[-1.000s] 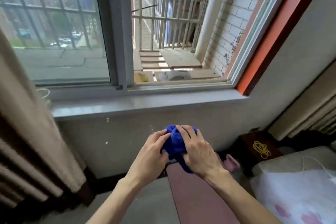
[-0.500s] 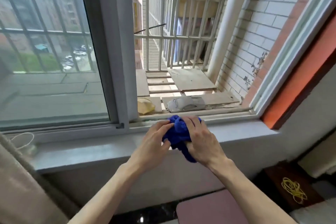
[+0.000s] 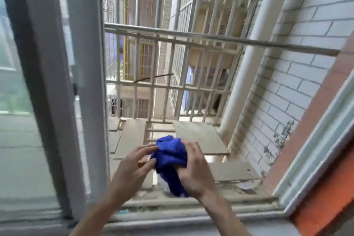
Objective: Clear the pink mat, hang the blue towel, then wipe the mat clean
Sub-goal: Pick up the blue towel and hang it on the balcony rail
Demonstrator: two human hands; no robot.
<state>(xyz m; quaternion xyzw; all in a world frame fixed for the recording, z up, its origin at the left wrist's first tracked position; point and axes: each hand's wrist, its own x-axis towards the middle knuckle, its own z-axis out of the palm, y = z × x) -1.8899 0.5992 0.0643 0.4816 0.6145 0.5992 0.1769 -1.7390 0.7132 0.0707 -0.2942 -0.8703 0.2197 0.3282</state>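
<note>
The blue towel [image 3: 170, 157] is bunched into a wad and held out through the open window, above the boards of the outside ledge. My right hand [image 3: 193, 170] grips the wad from the right, with a tail of cloth hanging below the fist. My left hand [image 3: 134, 166] meets the towel from the left, its fingertips pinching the cloth's edge. A long horizontal metal rail [image 3: 210, 37] of the window cage runs across above and beyond the hands. The pink mat is out of view.
The window frame's upright [image 3: 82, 82] stands at the left with shut glass beyond it. Wooden boards [image 3: 199, 138] lie on the cage floor outside. A white drainpipe [image 3: 243, 74] and a brick wall [image 3: 298, 67] close the right side. The sill track [image 3: 191, 209] runs below my wrists.
My view has risen from the room to the open window. Both hands have carried the bunched towel up over the sill and out above the ledge. The pink mat has dropped from sight.
</note>
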